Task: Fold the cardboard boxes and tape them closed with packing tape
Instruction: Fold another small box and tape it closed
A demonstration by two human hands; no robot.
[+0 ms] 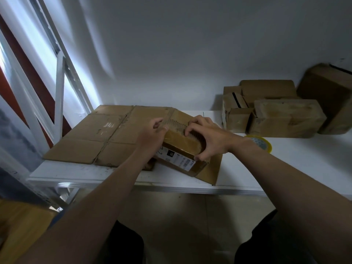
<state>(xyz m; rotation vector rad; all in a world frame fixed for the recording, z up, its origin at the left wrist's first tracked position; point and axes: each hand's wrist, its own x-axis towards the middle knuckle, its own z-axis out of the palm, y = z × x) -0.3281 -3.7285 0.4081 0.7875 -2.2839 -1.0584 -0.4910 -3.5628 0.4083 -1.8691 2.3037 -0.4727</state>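
Near the front edge of the table (285,168) a box (181,149) lies on flat cardboard (99,134); the left hand (152,134) grips its left end, the right hand (205,138) curls over its top, thumb at the near corner. A tape roll (265,143) sits by the right wrist with open tabletop to its right, and stacked boxes (276,115), seemingly taped, crowd the back right corner.

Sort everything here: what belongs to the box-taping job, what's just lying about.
In the job: small brown cardboard box with a white label, gripped by left hand and right hand; yellowish roll of packing tape; flattened brown cardboard sheets beneath.
Lying about: pile of taped brown boxes, far right; white window frame.
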